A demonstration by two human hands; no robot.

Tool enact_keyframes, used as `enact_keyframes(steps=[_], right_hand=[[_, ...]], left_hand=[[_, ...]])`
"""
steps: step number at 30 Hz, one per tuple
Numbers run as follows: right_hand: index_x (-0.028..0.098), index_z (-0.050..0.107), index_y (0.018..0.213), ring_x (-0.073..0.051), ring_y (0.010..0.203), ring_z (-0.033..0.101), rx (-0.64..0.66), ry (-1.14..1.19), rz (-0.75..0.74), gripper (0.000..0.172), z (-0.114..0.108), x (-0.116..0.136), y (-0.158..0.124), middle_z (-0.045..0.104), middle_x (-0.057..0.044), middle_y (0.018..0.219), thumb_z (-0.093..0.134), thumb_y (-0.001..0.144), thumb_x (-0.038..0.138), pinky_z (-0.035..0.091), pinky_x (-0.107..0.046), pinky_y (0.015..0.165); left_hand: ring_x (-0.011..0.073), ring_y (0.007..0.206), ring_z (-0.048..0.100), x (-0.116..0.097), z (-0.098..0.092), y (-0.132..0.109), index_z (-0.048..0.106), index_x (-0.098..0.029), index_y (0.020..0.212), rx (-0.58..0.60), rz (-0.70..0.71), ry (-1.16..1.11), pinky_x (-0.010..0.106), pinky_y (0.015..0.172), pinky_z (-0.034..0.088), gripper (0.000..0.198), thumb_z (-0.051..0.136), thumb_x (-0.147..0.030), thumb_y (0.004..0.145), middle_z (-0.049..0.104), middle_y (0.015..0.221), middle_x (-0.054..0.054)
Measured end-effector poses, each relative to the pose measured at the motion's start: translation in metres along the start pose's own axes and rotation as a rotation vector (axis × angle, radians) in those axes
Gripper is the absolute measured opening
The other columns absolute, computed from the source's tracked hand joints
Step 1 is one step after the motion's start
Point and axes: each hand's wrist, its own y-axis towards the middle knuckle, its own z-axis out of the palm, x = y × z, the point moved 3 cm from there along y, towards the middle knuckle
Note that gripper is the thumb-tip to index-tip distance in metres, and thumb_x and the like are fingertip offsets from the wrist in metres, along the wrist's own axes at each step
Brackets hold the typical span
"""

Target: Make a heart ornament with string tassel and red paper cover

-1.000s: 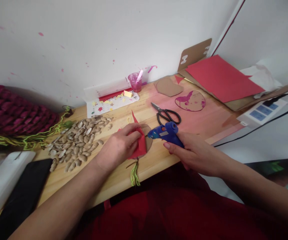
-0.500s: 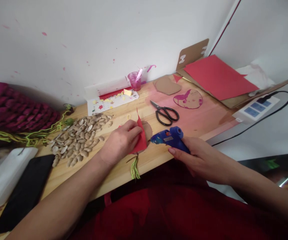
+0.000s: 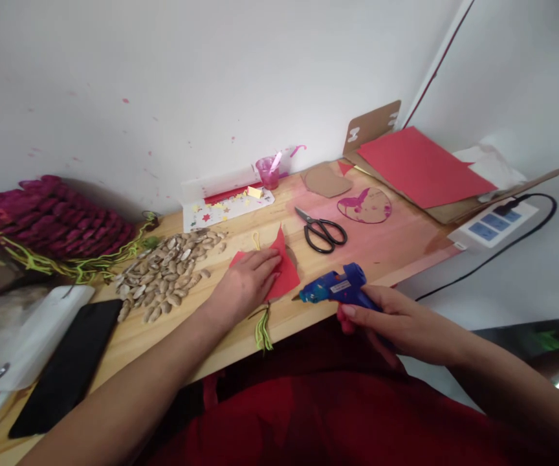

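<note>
My left hand (image 3: 246,283) lies on a red paper piece (image 3: 286,275), its fingers stretched out flat and pressing it down. Beneath the paper, a brown cardboard edge (image 3: 292,255) shows at the right. A green yarn tassel (image 3: 263,331) hangs from the near side, and a yellow loop (image 3: 256,241) sticks out at the far side. In my right hand (image 3: 391,317) is a blue glue gun (image 3: 340,285), its nozzle pointing left, just right of the red paper and apart from it. Black-handled scissors (image 3: 322,232) lie behind the glue gun.
Peanut shells (image 3: 167,272) are heaped at the left, beside a black phone (image 3: 68,366) and a magenta cone (image 3: 56,217). Behind stand a pink cup (image 3: 268,173) and star-scattered paper (image 3: 228,208). Red sheets (image 3: 425,165) and a power strip (image 3: 495,226) are at the right.
My left hand has gone from pinching the lifted red paper to lying flat on it, and the paper is lower. My right hand has drawn the glue gun back from the paper's edge.
</note>
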Motion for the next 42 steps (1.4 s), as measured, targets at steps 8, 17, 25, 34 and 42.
enact_keyframes(steps=[8, 17, 25, 34, 42], right_hand=[[0.015, 0.062, 0.094, -0.002, 0.032, 0.046, 0.138, 0.437, -0.085, 0.034, -0.013, -0.018, 0.006, 0.072, -0.005, 0.086, 0.06, 0.094, 0.05, 0.019, -0.016, 0.029], [0.015, 0.067, 0.084, -0.004, 0.025, 0.026, 0.188, 0.488, -0.123, 0.044, -0.017, -0.026, 0.017, 0.049, 0.005, 0.039, 0.048, 0.1, 0.051, 0.014, -0.018, 0.03], [0.014, 0.065, 0.084, -0.004, 0.026, 0.025, 0.21, 0.51, -0.118, 0.045, -0.016, -0.025, 0.021, 0.05, 0.004, 0.039, 0.048, 0.099, 0.053, 0.013, -0.017, 0.03], [0.016, 0.062, 0.09, -0.002, 0.031, 0.045, 0.131, 0.633, -0.143, 0.033, -0.017, -0.03, 0.013, 0.071, -0.005, 0.082, 0.06, 0.094, 0.049, 0.019, -0.015, 0.028], [0.017, 0.06, 0.092, -0.002, 0.031, 0.043, 0.12, 0.67, -0.161, 0.032, -0.014, -0.024, 0.013, 0.067, -0.003, 0.079, 0.059, 0.094, 0.049, 0.02, -0.015, 0.028]], left_hand=[[0.0276, 0.135, 0.053, 0.003, 0.017, -0.008, 0.049, -0.01, 0.146, 0.174, 0.029, 0.137, 0.048, 0.112, 0.047, 0.048, 0.037, -0.033, 0.106, 0.055, 0.149, 0.014], [0.034, 0.146, 0.034, -0.008, 0.012, -0.003, 0.034, -0.005, 0.155, 0.422, -0.09, 0.22, 0.049, 0.117, 0.036, 0.061, 0.03, -0.042, 0.107, 0.036, 0.162, 0.015], [0.0356, 0.133, 0.043, -0.016, 0.0, 0.007, 0.043, -0.01, 0.152, 0.432, -0.151, 0.205, 0.052, 0.111, 0.04, 0.056, 0.035, -0.039, 0.104, 0.042, 0.158, 0.016], [0.0347, 0.128, 0.045, -0.018, 0.004, 0.003, 0.038, -0.013, 0.155, 0.367, -0.18, 0.14, 0.05, 0.107, 0.042, 0.059, 0.037, -0.043, 0.103, 0.043, 0.158, 0.012], [0.0325, 0.123, 0.049, -0.018, -0.002, 0.008, 0.041, -0.012, 0.153, 0.336, -0.204, 0.114, 0.049, 0.105, 0.044, 0.059, 0.038, -0.044, 0.103, 0.048, 0.156, 0.011]])
